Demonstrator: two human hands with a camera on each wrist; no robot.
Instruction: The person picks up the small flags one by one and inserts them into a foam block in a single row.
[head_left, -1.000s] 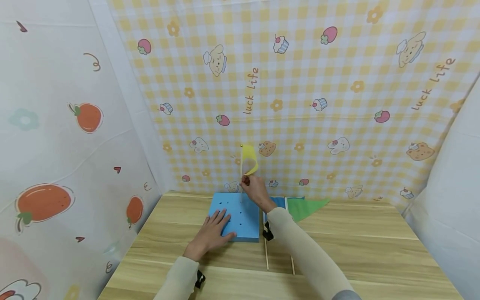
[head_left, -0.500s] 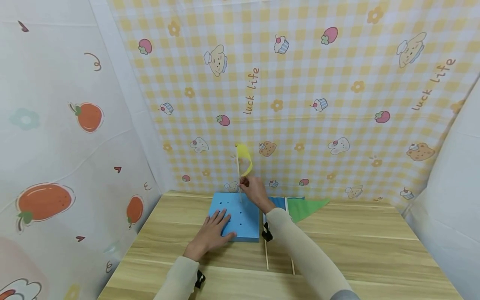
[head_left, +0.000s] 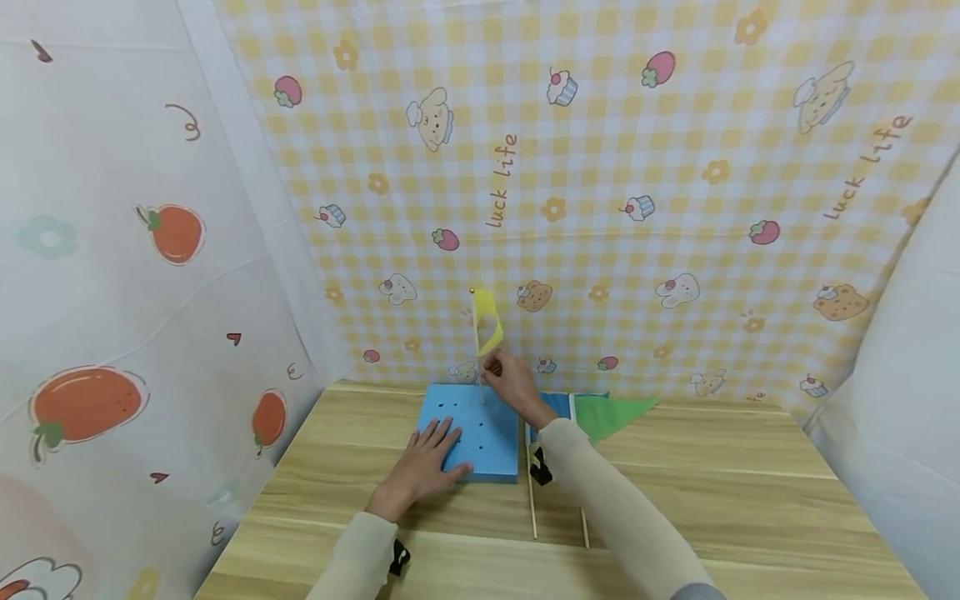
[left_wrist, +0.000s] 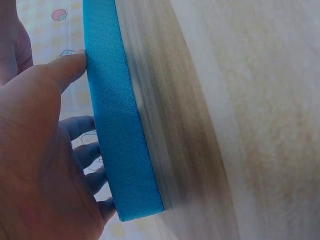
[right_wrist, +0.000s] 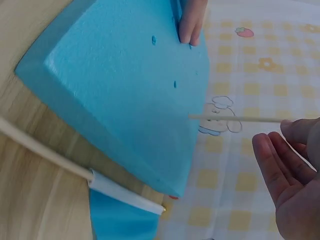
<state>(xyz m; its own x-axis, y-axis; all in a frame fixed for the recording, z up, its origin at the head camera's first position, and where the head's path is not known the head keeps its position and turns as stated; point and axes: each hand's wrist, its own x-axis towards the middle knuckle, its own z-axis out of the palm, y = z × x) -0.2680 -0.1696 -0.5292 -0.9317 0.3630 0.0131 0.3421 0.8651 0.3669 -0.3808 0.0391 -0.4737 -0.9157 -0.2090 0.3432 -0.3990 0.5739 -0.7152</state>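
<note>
A blue foam block (head_left: 498,442) with several small holes lies on the table. My left hand (head_left: 423,467) rests on its front left part with fingers spread; in the left wrist view the thumb (left_wrist: 72,67) lies along its edge. A yellow flag (head_left: 487,312) stands on a thin wooden stick (right_wrist: 240,119), its lower end at the block's top, leaning slightly left. My right hand (head_left: 512,383) is right beside the stick. In the right wrist view the thumb overlaps the stick, while the other fingers (right_wrist: 272,167) are parted from it, loosely bent.
Right of the block, a blue flag (head_left: 557,405) and a green flag (head_left: 611,415) lie on the wooden table (head_left: 712,483), their sticks pointing toward me. Under the right forearm, parts of both are hidden. A checked cloth (head_left: 600,167) hangs behind the table.
The yellow flag's top tilted left between the first two frames and stays there. My right hand's fingers have since loosened from the stick. The left hand has not moved.
</note>
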